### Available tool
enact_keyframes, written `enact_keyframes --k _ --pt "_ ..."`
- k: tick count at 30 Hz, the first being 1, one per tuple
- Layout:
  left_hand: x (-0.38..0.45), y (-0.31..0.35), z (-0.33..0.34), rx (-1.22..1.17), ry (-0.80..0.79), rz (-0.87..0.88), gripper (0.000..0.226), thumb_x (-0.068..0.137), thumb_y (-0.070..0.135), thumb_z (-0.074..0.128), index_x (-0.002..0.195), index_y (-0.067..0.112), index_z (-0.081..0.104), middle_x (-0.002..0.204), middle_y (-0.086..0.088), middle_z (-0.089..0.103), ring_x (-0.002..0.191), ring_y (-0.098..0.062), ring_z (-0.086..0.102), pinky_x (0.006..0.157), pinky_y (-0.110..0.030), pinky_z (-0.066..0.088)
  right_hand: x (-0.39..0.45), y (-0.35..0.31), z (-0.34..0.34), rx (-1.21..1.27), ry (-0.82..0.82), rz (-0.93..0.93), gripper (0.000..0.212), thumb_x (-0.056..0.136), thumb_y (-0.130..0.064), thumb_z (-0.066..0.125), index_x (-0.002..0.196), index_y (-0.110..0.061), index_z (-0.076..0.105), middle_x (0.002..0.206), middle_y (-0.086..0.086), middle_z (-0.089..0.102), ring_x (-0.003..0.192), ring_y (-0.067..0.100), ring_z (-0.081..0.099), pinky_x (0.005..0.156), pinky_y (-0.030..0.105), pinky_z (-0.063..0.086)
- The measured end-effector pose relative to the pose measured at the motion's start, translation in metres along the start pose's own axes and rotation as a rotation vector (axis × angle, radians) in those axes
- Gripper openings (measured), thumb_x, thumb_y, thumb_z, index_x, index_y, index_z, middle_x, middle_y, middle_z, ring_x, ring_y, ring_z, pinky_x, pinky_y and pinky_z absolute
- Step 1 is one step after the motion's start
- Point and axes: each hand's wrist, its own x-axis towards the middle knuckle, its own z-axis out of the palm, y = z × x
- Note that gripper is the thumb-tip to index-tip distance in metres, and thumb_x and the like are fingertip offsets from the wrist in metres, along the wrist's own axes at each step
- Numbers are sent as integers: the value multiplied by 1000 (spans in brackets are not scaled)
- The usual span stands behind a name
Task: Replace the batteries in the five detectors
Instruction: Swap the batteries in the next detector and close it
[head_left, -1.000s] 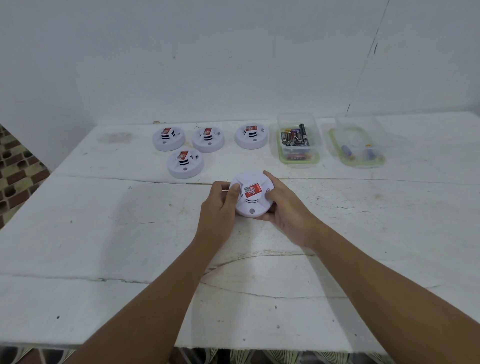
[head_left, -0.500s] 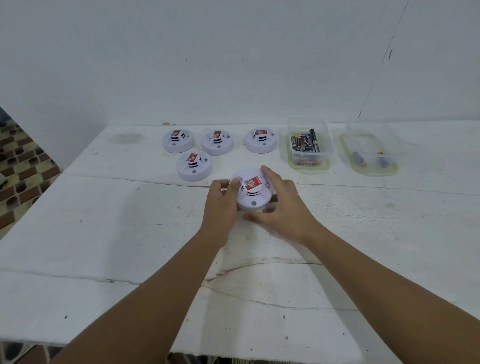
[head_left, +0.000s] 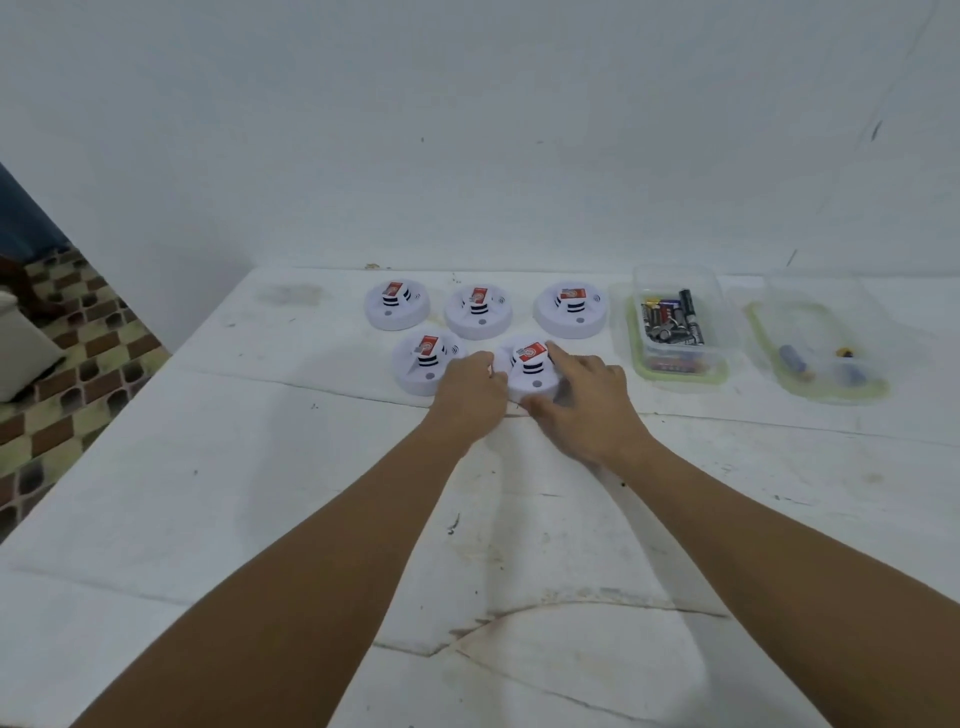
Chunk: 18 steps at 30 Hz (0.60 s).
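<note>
Evidently the step in hand is the setting down of one detector (head_left: 531, 370) among its fellows: both hands cup it from either side, the left hand (head_left: 470, 392) with fingers curled against its left edge, the right hand (head_left: 587, 402) spread around its right edge with the thumb under the near rim. Whether it rests fully on the bench (head_left: 260, 467) or is a shade above it I cannot tell. It sits face up, red label on top.

Just to the left of the left hand, touching or nearly touching its knuckles, lies a second detector (head_left: 423, 364). Beyond the hands, three more stand in a row: the far-left detector (head_left: 396, 306), the middle detector (head_left: 478, 312) and the far-right detector (head_left: 570, 309). To the right of the right hand is a clear tub (head_left: 675, 332) heaped with batteries, and further right a second clear tub (head_left: 815, 358) holding only a few.

All five look closed and face up, so my judgement is that this unit is either finished or being parked. The next move calls for letting go without nudging the neighbour at the left, then choosing a unit that has not been serviced; nothing visible tells them apart.
</note>
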Motion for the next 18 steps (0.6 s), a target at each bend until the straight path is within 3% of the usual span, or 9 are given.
enact_keyframes --k 3,6,10,13,15,18 --pt "4 3 1 28 21 32 15 103 12 49 88 17 51 98 -9 62 97 -31 66 80 -40 50 7 8 10 -32 36 52 78 82 -69 47 151 -35 43 128 -1 63 125 25 47 92 31 23" --pt "4 7 0 64 41 52 27 104 13 49 81 27 48 105 -7 63 106 -31 69 95 -43 53 6 4 12 -8 89 122 83 76 -75 48 148 -33 45 130 2 60 121 26 46 89 31 23" --pt "7 2 -2 130 42 103 10 104 17 52 101 14 60 108 -9 71 102 -29 70 84 -37 54 4 3 15 -36 107 145 84 77 -76 53 148 -32 43 133 4 55 123 26 44 92 30 25" --pt "7 -3 -15 155 134 203 31 104 26 59 133 17 60 121 -6 65 109 -25 64 94 -39 54 -4 -7 12 -11 193 137 83 82 -66 71 149 -29 40 136 5 45 123 25 39 96 32 30" --pt "14 -11 -27 375 268 297 41 101 30 61 140 16 56 128 -11 56 119 -30 51 97 -39 47 -13 -16 8 38 311 89 73 87 -49 77 146 -24 44 132 8 40 119 26 39 100 36 37" --pt "29 -27 -45 686 234 179 61 97 46 61 152 25 44 150 -16 38 136 -41 34 109 -46 39 -21 -32 5 58 422 -80 48 91 -30 73 134 -19 54 122 7 47 110 22 43 93 35 43"
